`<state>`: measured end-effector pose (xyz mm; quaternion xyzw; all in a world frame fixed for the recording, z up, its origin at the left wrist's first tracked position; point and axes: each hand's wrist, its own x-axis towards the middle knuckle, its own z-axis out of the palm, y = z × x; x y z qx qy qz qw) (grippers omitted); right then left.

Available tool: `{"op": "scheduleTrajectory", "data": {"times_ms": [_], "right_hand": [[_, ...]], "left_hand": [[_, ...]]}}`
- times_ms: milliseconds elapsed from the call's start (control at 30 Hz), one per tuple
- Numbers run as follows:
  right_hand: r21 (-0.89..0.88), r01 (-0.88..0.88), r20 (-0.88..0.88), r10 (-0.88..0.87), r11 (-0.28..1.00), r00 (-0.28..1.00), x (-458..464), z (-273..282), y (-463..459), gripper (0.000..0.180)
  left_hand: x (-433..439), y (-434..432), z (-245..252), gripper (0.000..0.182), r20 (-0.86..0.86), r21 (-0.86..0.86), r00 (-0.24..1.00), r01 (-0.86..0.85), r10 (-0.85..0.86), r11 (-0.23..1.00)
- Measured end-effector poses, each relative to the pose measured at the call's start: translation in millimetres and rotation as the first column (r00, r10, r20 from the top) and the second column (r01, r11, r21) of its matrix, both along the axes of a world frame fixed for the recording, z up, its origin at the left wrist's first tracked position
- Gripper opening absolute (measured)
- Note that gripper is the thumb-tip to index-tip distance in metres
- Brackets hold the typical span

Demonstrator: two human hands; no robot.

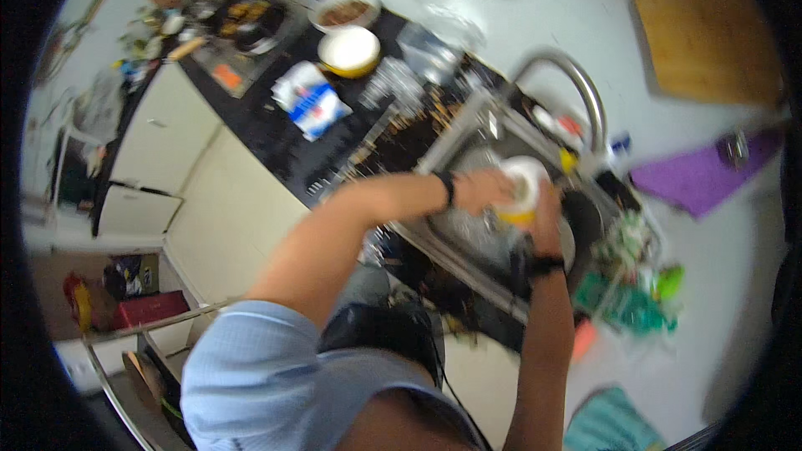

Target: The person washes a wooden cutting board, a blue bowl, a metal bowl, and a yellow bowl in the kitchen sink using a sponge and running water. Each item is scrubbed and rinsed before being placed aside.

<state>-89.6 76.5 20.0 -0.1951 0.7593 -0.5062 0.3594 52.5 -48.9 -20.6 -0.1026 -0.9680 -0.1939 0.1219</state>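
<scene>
A small white and yellow bowl (530, 176) is tilted over the stainless steel sink (460, 241), its round white opening facing up towards me. My right hand (546, 216) grips its right side. From the other side my left hand (485, 191) holds the bowl near the rim; motion blur hides the exact placing of the fingers. Both wrists wear black bands. Beneath the hands, the basin shows a shiny, blurred surface, and a pale round dish edge appears partly behind my right wrist. The curved metal faucet (592, 97) rises beyond the bowl.
Left of the sink, the black countertop (263, 131) holds a blue and white packet (311, 102), another white and yellow bowl (349, 50), clear plastic and scattered scraps. Farther off is a pan (257, 28) with food. A wooden board (705, 37) and purple cloth (705, 172) lie right.
</scene>
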Motion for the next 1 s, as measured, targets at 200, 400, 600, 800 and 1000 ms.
{"op": "scheduleTrajectory", "data": {"times_ms": [200,400,600,800,1000], "right_hand": [[0.27,0.171,0.071,-0.197,0.948,0.978,10.3,9.0,-16.5,0.056],[0.084,0.062,0.568,-0.099,0.995,0.817,6.2,3.5,2.0,0.07],[-0.343,-0.089,0.647,0.304,0.935,0.699,-6.1,-15.8,25.8,0.049],[-0.306,-0.309,0.47,0.425,0.901,0.773,-18.9,0.2,48.0,0.046],[-0.266,-0.211,0.646,0.336,0.941,0.685,1.1,10.8,56.3,0.042]], "left_hand": [[7.6,36.1,41.4,0.051,0.36,0.514,0.931,-0.251,0.059,0.82],[4.8,30.0,61.3,0.05,0.265,0.654,0.958,-0.259,0.106,0.711],[-0.3,0.3,63.2,0.031,0.325,0.884,0.945,-0.288,-0.041,0.367],[-7.2,-10.8,66.6,0.02,0.393,0.919,0.919,-0.393,-0.017,0.009],[-30.4,-8.7,58.0,0.021,0.405,0.902,0.913,-0.408,0.051,0.14]]}}
